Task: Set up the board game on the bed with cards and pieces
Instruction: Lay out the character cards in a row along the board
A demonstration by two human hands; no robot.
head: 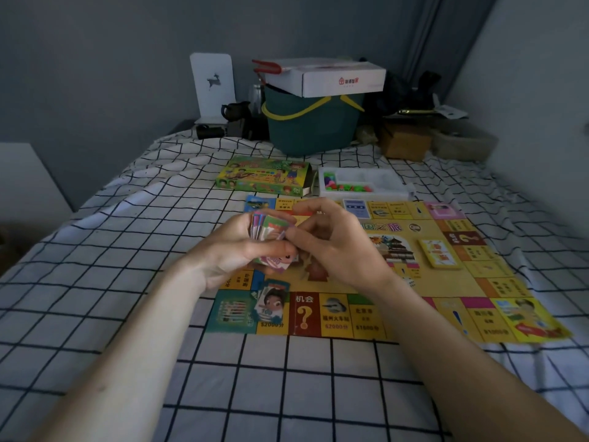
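Two hands [287,244] around card stack [271,232]

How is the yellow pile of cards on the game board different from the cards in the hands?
The yellow pile lies flat on the game board, untouched; the held cards are up off it, gripped by the left hand and pinched by the right hand. The yellow pile is squared and neat; the held cards are fanned unevenly, pink and green. Both are small card stacks.
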